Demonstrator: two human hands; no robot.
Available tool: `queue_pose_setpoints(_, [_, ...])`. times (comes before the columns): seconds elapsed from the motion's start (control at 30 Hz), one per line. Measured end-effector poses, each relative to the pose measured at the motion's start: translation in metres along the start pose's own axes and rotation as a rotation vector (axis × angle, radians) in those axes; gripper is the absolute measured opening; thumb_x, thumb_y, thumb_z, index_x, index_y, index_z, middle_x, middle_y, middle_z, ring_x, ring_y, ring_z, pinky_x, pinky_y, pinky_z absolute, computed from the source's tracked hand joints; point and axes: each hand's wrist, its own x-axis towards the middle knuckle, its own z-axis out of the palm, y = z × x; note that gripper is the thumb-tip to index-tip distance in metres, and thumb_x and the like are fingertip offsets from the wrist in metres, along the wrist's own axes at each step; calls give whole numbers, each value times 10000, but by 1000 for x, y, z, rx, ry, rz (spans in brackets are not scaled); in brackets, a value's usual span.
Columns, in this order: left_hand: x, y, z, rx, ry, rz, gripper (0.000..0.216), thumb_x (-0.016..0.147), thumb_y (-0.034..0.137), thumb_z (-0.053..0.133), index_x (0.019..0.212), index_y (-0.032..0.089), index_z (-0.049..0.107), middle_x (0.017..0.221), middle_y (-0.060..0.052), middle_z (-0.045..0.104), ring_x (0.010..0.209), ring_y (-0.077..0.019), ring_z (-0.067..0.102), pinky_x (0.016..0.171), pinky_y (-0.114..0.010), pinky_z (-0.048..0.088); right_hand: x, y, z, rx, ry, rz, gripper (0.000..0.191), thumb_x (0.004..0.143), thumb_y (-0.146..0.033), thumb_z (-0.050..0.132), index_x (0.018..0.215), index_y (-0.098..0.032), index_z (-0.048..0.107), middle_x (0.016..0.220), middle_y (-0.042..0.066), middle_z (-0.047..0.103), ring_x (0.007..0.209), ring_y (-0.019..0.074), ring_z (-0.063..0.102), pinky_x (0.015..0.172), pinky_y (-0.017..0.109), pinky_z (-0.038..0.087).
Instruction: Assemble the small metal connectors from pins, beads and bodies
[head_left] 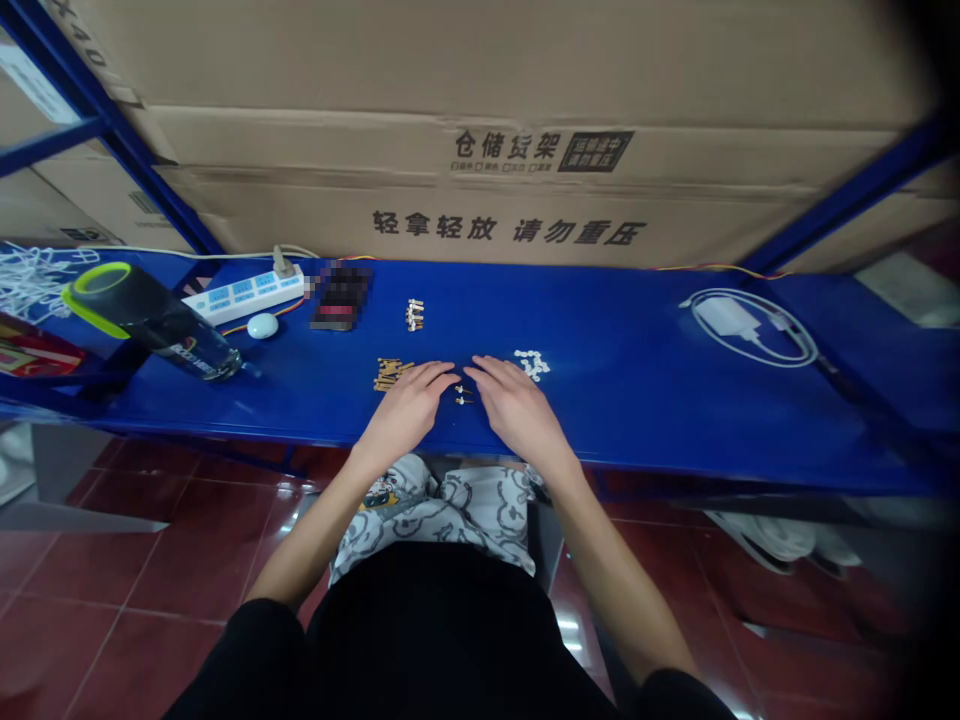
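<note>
My left hand (409, 405) rests over the blue shelf top, fingers stretched out, close to a pile of small gold-coloured screw-like pieces (387, 374). Opposite it, my right hand (517, 408) has its fingers extended beside a scatter of small white pieces (534, 365). Between the two hands lie two small gold pieces with white parts on them (462, 401). I see nothing held in either hand, though the undersides of the fingers are hidden. Farther back stands a small group of similar white-and-gold pieces (415, 315).
On the left are a dark bottle (180, 325) with a yellow-green rim, a power strip (247, 295), a white rounded object (262, 325) and a blurred dark item (343, 298). A white charger with cable (727, 318) lies right. Cardboard boxes (300, 180) stand behind.
</note>
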Motion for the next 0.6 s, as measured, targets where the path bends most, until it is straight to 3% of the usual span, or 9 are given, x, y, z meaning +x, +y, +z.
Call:
queue_pose_setpoints(0.1, [0,0,-1,-47,14,10,434,965,-1,426,1320,190,587,1438,-87,581,1369,-225,509,1160,-464,428,1,-3,-5,-45,31,32,439,1005,-151,372,1338,-212,651,1436,108,612,1324,292,561,1145,555,399])
queue_pose_setpoints(0.2, [2,1,-4,-84,107,-19,342,1000,59,452,1250,209,632,1300,-66,662,1258,-219,567,1083,-432,478,1,-7,-12,-158,221,268,370,1009,-238,429,1276,-219,684,1424,150,602,1286,375,555,1065,668,392])
queue_pose_setpoints(0.27, [2,1,-11,-47,193,-102,256,1014,130,497,1187,222,661,1186,-62,696,1157,-228,597,1010,-427,496,1,-8,-15,-201,319,361,382,996,-279,471,1329,-206,645,1520,184,499,1362,432,472,1070,749,323])
queue_pose_setpoints(0.4, [-3,-9,-34,61,240,-270,148,987,234,601,1110,231,683,1111,-61,700,1070,-252,596,921,-421,488,0,-5,-12,-201,307,319,474,982,-305,493,1424,-140,547,1642,222,286,1508,475,239,1109,842,108])
queue_pose_setpoints(0.6, [-23,-34,-64,75,97,-293,143,982,282,621,1069,232,722,1072,-46,695,992,-230,613,955,-424,484,-1,-2,-7,-199,307,276,392,988,-341,494,1279,-143,667,1596,216,384,1511,466,247,1102,850,149])
